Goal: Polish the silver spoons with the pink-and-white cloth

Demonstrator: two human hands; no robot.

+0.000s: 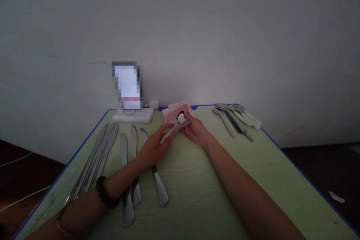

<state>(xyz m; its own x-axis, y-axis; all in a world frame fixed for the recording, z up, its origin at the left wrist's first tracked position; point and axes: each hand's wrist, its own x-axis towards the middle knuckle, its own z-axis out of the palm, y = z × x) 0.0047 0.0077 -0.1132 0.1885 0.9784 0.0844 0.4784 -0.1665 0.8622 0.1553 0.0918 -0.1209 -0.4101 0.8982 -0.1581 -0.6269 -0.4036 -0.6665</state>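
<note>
Near the far edge of the table, a metal spoon (181,118) is held between my two hands. My left hand (157,146) is closed around its handle, which points down to the left. At the bowl end, my right hand (195,129) grips a pink and white cloth (173,113) behind the spoon, with the thumb by the bowl's rim. The cloth spreads out past the fingers toward the wall. Under my left forearm lies a table knife (160,189), partly covered by the hand and wrist.
Several more table knives (128,206) lie on the left of the green table (194,195). Several spoons (227,122), some with white handles, lie at the back right. A lit phone (128,86) stands on a white base (133,115) against the wall. The table has a blue edge.
</note>
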